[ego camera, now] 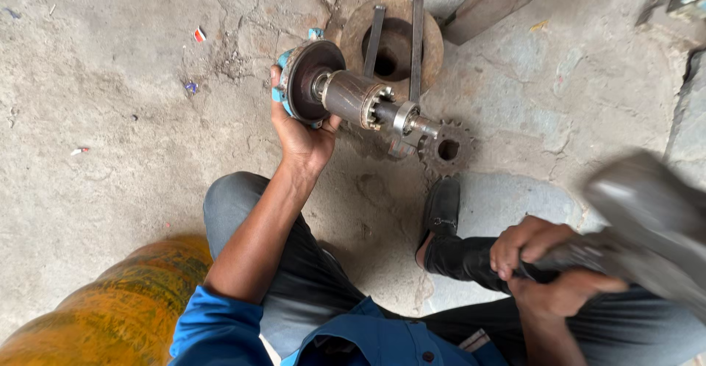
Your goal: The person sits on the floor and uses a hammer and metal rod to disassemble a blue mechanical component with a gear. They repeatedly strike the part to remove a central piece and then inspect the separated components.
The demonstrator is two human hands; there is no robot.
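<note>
Bare cracked concrete all over, with only scraps on it: a tiny red-and-white paper bit (199, 34) lies top left, a small bluish fleck (190, 86) sits a little below it, and another pale scrap (79, 150) is off to the left. None of it shows a label I could make out. A big yellow-orange cylinder (110, 311) fills the bottom left corner.

The left hand (300, 134) is wrapped around the round blue-edged end plate of a rusty shaft assembly (353, 97), with the fingers curled behind the disc and the thumb at its lower rim, so it's gripping firmly. The shaft sticks out to the right of the hand, away from the fingers, down toward a small sprocket (446, 149) on the floor. Behind it a rusty ring (434, 42) lies with two flat metal bars (417, 38) across it.

The right hand (537, 263) is closed on the handle of a hammer (647, 222), which is blurred, near the lower right. A black shoe (443, 208) rests just below the sprocket.
</note>
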